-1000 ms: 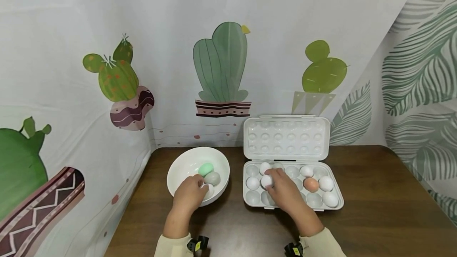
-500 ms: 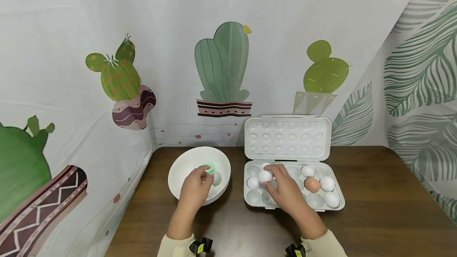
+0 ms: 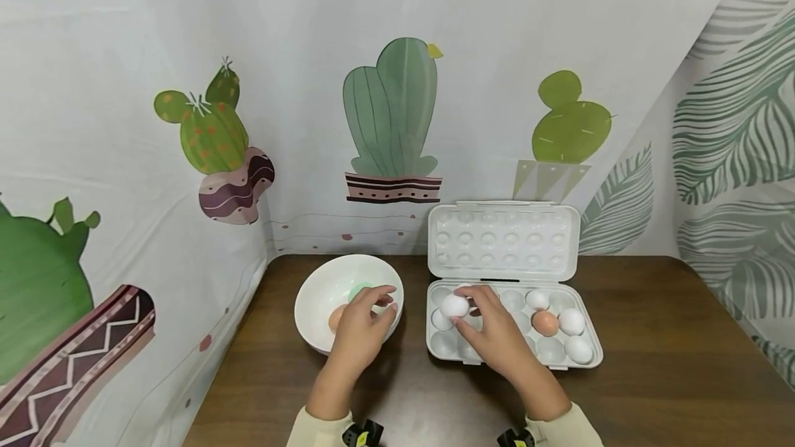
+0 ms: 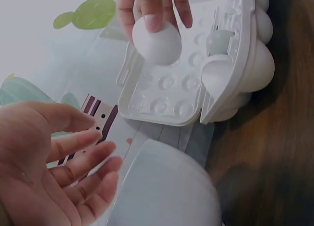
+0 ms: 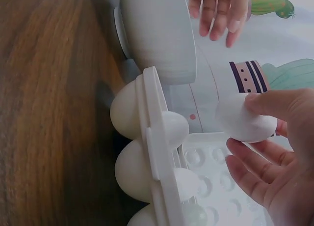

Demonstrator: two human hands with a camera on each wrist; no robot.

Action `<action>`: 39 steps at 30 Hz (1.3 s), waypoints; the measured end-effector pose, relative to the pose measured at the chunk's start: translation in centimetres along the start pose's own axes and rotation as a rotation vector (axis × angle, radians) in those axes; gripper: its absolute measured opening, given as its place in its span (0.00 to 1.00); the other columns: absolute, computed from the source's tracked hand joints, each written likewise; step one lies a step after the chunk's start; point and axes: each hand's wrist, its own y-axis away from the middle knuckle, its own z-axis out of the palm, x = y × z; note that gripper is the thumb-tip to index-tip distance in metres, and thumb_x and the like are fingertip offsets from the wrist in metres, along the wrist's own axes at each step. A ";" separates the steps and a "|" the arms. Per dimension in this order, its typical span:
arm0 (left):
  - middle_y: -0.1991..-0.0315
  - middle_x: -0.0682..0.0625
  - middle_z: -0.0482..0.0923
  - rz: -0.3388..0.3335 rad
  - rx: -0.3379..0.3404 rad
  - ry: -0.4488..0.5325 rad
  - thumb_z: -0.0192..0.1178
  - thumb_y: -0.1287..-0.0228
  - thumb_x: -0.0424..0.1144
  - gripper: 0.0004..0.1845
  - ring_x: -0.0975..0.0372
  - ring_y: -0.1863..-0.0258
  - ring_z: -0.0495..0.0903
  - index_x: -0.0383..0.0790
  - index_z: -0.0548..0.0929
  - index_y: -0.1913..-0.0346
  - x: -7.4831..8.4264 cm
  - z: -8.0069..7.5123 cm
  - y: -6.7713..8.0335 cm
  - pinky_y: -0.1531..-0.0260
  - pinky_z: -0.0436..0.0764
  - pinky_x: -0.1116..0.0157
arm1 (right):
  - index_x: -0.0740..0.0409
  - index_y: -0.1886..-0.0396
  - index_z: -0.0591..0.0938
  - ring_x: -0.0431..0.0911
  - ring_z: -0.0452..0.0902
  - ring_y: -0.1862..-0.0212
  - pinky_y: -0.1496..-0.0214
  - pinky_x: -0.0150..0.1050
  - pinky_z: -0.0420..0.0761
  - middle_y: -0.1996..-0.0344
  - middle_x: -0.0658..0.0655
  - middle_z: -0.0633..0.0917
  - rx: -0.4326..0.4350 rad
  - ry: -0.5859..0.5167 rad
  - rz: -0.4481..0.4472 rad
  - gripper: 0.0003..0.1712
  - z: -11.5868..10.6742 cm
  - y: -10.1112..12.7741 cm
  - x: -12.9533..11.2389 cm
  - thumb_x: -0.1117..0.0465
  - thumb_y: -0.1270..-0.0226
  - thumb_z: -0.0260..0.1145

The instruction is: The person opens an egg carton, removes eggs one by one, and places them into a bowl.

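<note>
My right hand (image 3: 464, 309) pinches a white egg (image 3: 452, 304) just above the left end of the open egg carton (image 3: 593, 357). The right wrist view shows that egg (image 5: 245, 120) between thumb and fingers. My left hand (image 3: 380, 300) hovers over the right rim of the white bowl (image 3: 310, 295), fingers spread and holding nothing; its bare palm (image 4: 54, 177) fills the left wrist view. A green egg (image 3: 358, 290) and a brownish egg (image 3: 337, 316) lie in the bowl. The carton holds a brown egg (image 3: 545, 323) and several white eggs.
The carton's lid (image 3: 503, 240) stands open against the cactus-print backdrop. Printed cloth walls close in the left, back and right sides of the dark wooden table (image 3: 671, 364). Bowl and carton sit side by side at the back.
My right hand has lifted a white egg out of the carton and moved it slightly left. My left hand has risen from inside the bowl and spread its fingers, uncovering a brownish egg.
</note>
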 end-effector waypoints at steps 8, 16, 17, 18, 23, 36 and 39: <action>0.47 0.52 0.82 0.080 -0.062 0.115 0.63 0.33 0.35 0.19 0.62 0.49 0.83 0.47 0.82 0.40 0.7 0.6 0.3 0.52 0.85 0.55 | 0.55 0.41 0.77 0.45 0.82 0.52 0.49 0.42 0.85 0.46 0.53 0.79 -0.041 -0.163 0.045 0.25 0.0 -0.1 -0.6 0.62 0.37 0.74; 0.44 0.54 0.80 0.126 -0.113 0.137 0.66 0.36 0.32 0.22 0.63 0.47 0.83 0.47 0.82 0.40 1.1 1.3 0.5 0.51 0.85 0.64 | 0.56 0.41 0.77 0.43 0.83 0.53 0.48 0.41 0.85 0.48 0.53 0.80 -0.039 -0.266 0.042 0.25 -0.2 -0.1 -1.0 0.61 0.35 0.73; 0.44 0.54 0.80 0.134 -0.121 0.129 0.66 0.37 0.32 0.22 0.62 0.47 0.83 0.47 0.82 0.39 1.2 1.4 0.6 0.51 0.85 0.65 | 0.57 0.41 0.77 0.43 0.83 0.53 0.48 0.41 0.85 0.48 0.53 0.80 -0.041 -0.275 0.043 0.24 -0.2 -0.2 -1.0 0.60 0.35 0.73; 0.44 0.54 0.80 0.142 -0.131 0.122 0.67 0.37 0.32 0.23 0.62 0.46 0.83 0.47 0.81 0.39 1.2 1.6 0.6 0.51 0.85 0.65 | 0.57 0.41 0.77 0.44 0.83 0.53 0.48 0.41 0.85 0.48 0.53 0.80 -0.045 -0.282 0.046 0.24 -0.3 -0.2 -1.1 0.60 0.35 0.72; 0.43 0.53 0.79 0.180 -0.173 0.104 0.69 0.40 0.32 0.26 0.61 0.46 0.82 0.47 0.80 0.38 1.3 2.2 0.8 0.50 0.85 0.60 | 0.56 0.41 0.77 0.45 0.83 0.52 0.47 0.41 0.85 0.47 0.53 0.80 -0.067 -0.303 0.062 0.24 -0.3 -0.1 -1.1 0.59 0.34 0.72; 0.46 0.53 0.79 0.227 -0.199 0.108 0.73 0.42 0.36 0.25 0.62 0.54 0.82 0.45 0.81 0.40 2.0 3.2 1.3 0.53 0.85 0.63 | 0.53 0.40 0.77 0.42 0.84 0.52 0.47 0.40 0.85 0.47 0.54 0.82 -0.111 -0.356 0.087 0.24 -0.1 0.0 -1.7 0.57 0.34 0.72; 0.47 0.54 0.79 0.231 -0.178 0.110 0.73 0.42 0.37 0.24 0.65 0.55 0.81 0.45 0.82 0.42 2.1 3.3 1.4 0.53 0.85 0.65 | 0.57 0.41 0.77 0.42 0.85 0.52 0.47 0.38 0.85 0.46 0.55 0.82 -0.120 -0.383 0.106 0.25 0.0 0.0 -1.7 0.57 0.35 0.73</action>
